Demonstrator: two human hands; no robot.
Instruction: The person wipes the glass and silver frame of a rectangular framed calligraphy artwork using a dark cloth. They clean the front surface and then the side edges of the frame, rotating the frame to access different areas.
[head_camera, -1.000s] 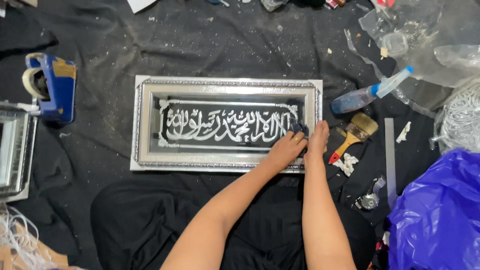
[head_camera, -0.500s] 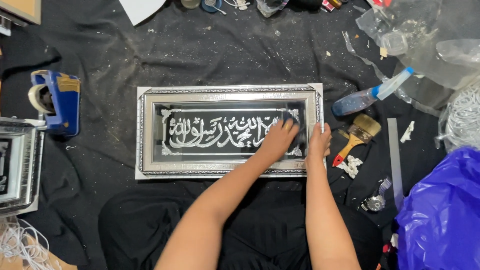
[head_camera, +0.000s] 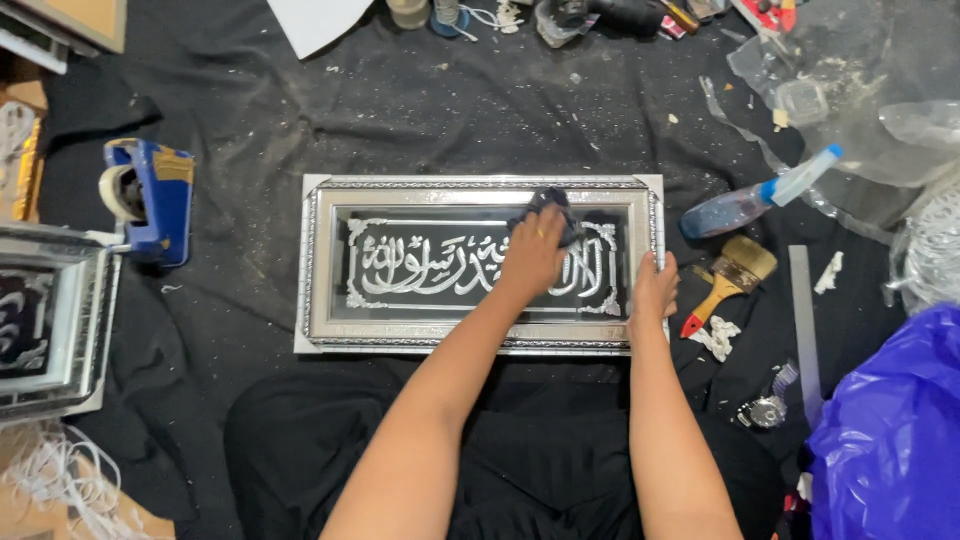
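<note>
A left hand presses a dark cloth flat against the glass of a silver picture frame lying on black fabric. The right hand grips the frame's right edge, fingers curled — steadying it. Wiping looks mid-way; the glass left of the cloth seems not yet reached. Right of the hands lie a spray bottle and paintbrush.

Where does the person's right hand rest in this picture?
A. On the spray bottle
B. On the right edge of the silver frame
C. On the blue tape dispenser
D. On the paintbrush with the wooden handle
B. The right hand grips the right edge of the silver frame, while the left hand presses a dark cloth onto the glass; the paintbrush lies untouched beside it.
</note>
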